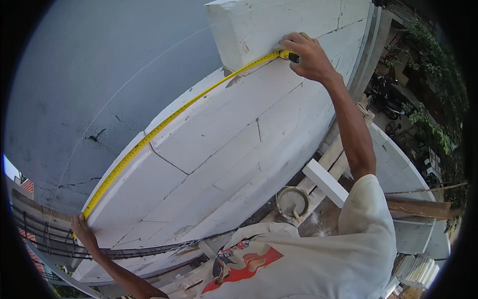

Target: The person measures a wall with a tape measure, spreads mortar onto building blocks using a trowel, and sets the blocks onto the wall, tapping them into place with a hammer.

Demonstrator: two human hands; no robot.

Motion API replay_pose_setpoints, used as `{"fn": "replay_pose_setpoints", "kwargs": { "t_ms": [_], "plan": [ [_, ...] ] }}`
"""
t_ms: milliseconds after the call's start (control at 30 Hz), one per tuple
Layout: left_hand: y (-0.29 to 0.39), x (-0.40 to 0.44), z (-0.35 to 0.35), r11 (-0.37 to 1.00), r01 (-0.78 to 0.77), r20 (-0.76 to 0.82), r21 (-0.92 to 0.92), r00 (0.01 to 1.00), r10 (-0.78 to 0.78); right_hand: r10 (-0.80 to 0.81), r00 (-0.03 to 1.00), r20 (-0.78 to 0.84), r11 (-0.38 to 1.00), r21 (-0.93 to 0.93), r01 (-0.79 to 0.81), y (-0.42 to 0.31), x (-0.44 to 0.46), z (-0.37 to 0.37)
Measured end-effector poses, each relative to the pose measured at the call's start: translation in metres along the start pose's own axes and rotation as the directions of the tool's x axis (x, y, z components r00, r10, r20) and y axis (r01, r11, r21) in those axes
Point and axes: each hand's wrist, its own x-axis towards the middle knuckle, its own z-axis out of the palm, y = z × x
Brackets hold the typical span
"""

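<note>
A yellow tape measure (pixel 175 113) is stretched along the top of a white block wall (pixel 219 134). My right hand (pixel 309 56) is closed round its case, against the side of a taller white block (pixel 284 27) on the wall's upper course. At the wall's lower left end, my left hand (pixel 84 233) grips the other end of the tape; its fingertips are partly hidden behind the wall edge. Between the hands the blade runs over the block joints and a notch of grey mortar.
A grey plastered wall (pixel 124 60) rises behind, with a thin string line across it. Below me are a bucket of mortar (pixel 293 202) with a trowel, a loose white block (pixel 324 182) and wooden planks (pixel 331 152). Steel bars (pixel 45 236) lie at the left; motorbikes (pixel 387 97) stand far below.
</note>
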Motion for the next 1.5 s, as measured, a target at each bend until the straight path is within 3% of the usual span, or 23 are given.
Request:
{"fn": "replay_pose_setpoints", "kwargs": {
  "t_ms": [133,233,467,800,967,1133,1267,1367,1433,1500],
  "plan": [
    [-0.009,0.005,-0.006,0.998,0.051,0.106,-0.021,0.993,-0.049,0.014,0.999,0.051,1.000,0.013,-0.014,0.000,0.006,-0.005],
    [0.000,0.006,-0.008,0.996,0.048,0.077,-0.076,0.996,-0.042,0.039,0.996,0.085,0.999,0.012,-0.041,0.001,0.007,-0.004],
    [-0.012,0.005,-0.007,0.997,0.036,0.063,-0.063,0.998,-0.032,-0.009,1.000,-0.004,1.000,-0.027,0.009,0.004,0.005,0.005],
    [-0.015,0.006,-0.008,0.998,0.062,0.132,-0.031,0.990,-0.057,0.033,0.998,0.054,0.999,-0.007,-0.033,0.001,0.005,0.003],
    [-0.012,0.008,-0.011,0.995,0.082,0.166,-0.060,0.983,-0.071,0.002,1.000,0.004,1.000,-0.019,-0.002,0.004,0.004,0.006],
    [-0.016,0.009,-0.008,0.999,-0.022,0.099,-0.026,0.995,0.024,0.015,1.000,0.007,1.000,0.002,-0.015,0.003,0.005,0.006],
    [0.001,0.009,-0.014,0.997,0.063,0.146,0.038,0.987,-0.068,0.014,1.000,0.022,1.000,0.003,-0.014,0.003,0.005,0.001],
    [0.011,0.009,-0.016,0.995,0.097,0.156,-0.030,0.984,-0.091,0.030,0.999,0.026,0.999,0.020,-0.031,0.004,0.005,0.003],
    [0.020,0.008,-0.018,0.998,0.038,0.114,-0.058,0.993,-0.031,0.034,0.999,0.031,0.999,0.036,-0.035,0.005,0.005,0.003],
    [0.035,0.010,-0.022,0.995,0.088,0.114,-0.044,0.990,-0.082,0.050,0.998,0.046,0.998,0.024,-0.051,0.003,0.006,-0.001]
  ]
}}
